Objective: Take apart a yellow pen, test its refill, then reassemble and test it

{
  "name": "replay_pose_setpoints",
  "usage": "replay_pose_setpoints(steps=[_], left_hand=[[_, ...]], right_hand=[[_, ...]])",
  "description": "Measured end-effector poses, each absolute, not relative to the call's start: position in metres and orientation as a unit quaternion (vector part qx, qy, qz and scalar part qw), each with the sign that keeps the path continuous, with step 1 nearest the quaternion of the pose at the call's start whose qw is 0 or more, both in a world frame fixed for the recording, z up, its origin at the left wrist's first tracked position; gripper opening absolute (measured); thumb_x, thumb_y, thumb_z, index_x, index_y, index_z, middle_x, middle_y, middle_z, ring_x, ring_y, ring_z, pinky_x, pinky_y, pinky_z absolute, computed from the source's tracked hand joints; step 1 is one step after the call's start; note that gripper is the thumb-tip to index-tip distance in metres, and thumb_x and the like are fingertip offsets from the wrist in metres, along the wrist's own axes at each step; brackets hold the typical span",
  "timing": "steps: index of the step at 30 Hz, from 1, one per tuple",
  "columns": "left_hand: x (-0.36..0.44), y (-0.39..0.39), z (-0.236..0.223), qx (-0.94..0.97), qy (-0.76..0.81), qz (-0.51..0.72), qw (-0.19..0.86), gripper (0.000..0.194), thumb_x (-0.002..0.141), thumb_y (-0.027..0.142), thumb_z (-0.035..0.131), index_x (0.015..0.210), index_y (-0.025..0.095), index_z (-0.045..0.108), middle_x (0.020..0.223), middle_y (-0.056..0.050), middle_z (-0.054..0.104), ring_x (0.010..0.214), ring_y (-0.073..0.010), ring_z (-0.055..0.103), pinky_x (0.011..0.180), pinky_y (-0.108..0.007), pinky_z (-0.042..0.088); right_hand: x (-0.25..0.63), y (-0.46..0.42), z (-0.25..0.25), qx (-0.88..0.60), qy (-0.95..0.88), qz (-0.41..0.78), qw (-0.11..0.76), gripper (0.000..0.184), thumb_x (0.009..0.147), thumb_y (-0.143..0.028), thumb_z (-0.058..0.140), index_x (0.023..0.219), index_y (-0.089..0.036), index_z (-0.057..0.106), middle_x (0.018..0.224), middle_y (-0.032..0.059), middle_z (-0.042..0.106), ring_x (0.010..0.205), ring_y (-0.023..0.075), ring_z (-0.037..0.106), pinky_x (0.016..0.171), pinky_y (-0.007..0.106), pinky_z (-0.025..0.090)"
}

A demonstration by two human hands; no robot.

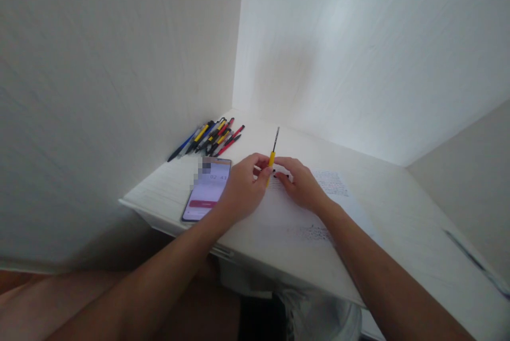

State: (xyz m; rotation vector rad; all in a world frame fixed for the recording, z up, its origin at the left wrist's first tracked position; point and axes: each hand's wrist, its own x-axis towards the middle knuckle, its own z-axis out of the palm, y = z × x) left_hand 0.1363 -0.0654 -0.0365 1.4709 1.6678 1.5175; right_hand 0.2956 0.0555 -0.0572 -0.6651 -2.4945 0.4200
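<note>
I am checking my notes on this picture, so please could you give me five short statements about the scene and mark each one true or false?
1. The left hand holds a yellow barrel with a thin rod sticking out of its far end. True.
2. The screen of the phone is dark. False: it is lit and shows digits.
3. Paper with writing on it lies beneath the hands. True.
4. The pens beyond the phone are all one colour. False: yellow, red and blue ones show.
5. The right hand is far from the yellow barrel. False: it is close beside it, with bent fingers.
</note>
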Motion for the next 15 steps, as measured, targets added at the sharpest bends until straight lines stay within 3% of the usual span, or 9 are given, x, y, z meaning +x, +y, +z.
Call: replay_pose_setpoints(steps=[5, 10, 15], left_hand=[[0.126, -0.066, -0.028, 0.487, 0.607, 0.597, 0.195, 0.010, 0.092, 0.020, 0.057, 0.097, 0.015, 0.064, 0.095, -0.006, 0.070, 0.078, -0.0140, 0.063, 0.066, -0.025, 0.050], [0.127, -0.063, -0.031, 0.485, 0.595, 0.609, 0.199, 0.011, 0.091, 0.021, 0.058, 0.098, 0.016, 0.065, 0.096, -0.006, 0.070, 0.079, -0.0143, 0.063, 0.065, -0.025, 0.050], [0.137, -0.064, -0.038, 0.505, 0.584, 0.592, 0.231, 0.014, 0.092, 0.025, 0.058, 0.100, 0.016, 0.064, 0.096, -0.006, 0.070, 0.080, -0.0153, 0.064, 0.066, -0.027, 0.051]], right_hand=[[0.290, 0.052, -0.059, -0.239, -0.938, 0.144, 0.206, 0.032, 0.093, -0.015, 0.057, 0.122, -0.022, 0.068, 0.121, 0.0084, 0.072, 0.113, 0.0242, 0.062, 0.103, 0.045, 0.047], [0.285, 0.050, -0.058, -0.238, -0.939, 0.126, 0.212, 0.023, 0.090, -0.014, 0.060, 0.108, -0.023, 0.072, 0.106, 0.0063, 0.074, 0.101, 0.0240, 0.062, 0.095, 0.042, 0.048], [0.283, 0.051, -0.061, -0.238, -0.938, 0.123, 0.222, 0.030, 0.091, -0.008, 0.049, 0.105, -0.022, 0.072, 0.101, 0.0101, 0.069, 0.101, 0.0245, 0.058, 0.093, 0.042, 0.048]])
